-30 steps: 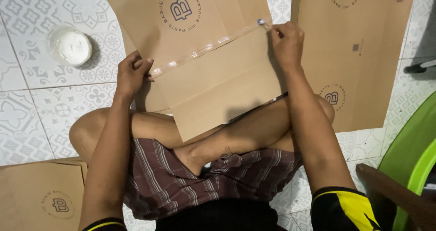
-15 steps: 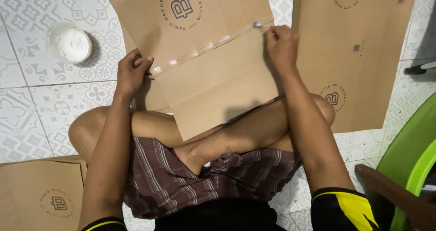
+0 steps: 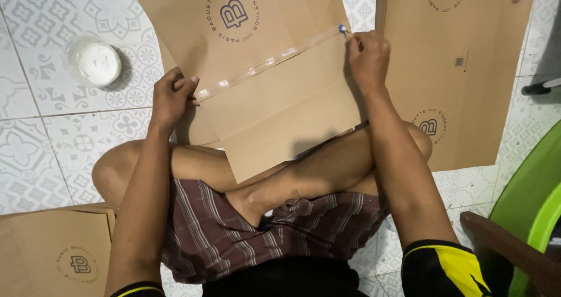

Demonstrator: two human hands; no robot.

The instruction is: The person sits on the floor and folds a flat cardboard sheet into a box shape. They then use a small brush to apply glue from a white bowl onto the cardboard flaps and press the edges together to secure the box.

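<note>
Pinching both ends of clear tape strip (image 3: 269,62): left hand (image 3: 171,98), right hand (image 3: 367,56), across flat brown cardboard sheet (image 3: 274,107) with round dark logo; white round tub (image 3: 93,62) left, on tiles.

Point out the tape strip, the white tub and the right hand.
tape strip (image 3: 266,66), head view, middle of the clear strip
white tub (image 3: 95,61), head view, centre of its top
right hand (image 3: 367,56), head view, back of the hand

We are observing a person who is wearing a black top with yellow panels and trim at the short sleeve ends, and maroon shorts striped in white and grey. Both forearms, the left hand (image 3: 169,98), right hand (image 3: 367,56) and legs are showing bare.
</note>
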